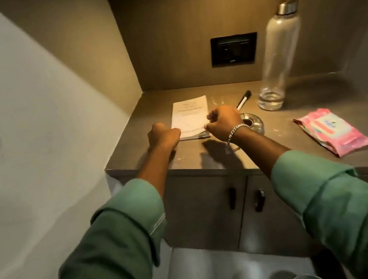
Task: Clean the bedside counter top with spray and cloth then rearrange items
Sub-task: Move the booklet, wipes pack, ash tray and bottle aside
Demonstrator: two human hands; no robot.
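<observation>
The booklet (pixel 190 116) lies flat on the counter (pixel 206 157) near its left edge and back corner. The left hand (pixel 164 136) pinches its near-left corner, the right hand (pixel 224 122) its near-right corner, each grip closed on paper. Behind the right hand sit an ashtray (pixel 255 123) and pen (pixel 243 99); bare counter separates the bottle (pixel 277 59) and wipes pack (pixel 332 130).

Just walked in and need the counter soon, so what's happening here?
A person in green sleeves has both hands on a white printed booklet near the grey-brown countertop's left front: left hand at its left edge, right hand at its right. A clear glass bottle with a steel cap, a pink wipes packet and a black-and-white pen sit on it.
</observation>
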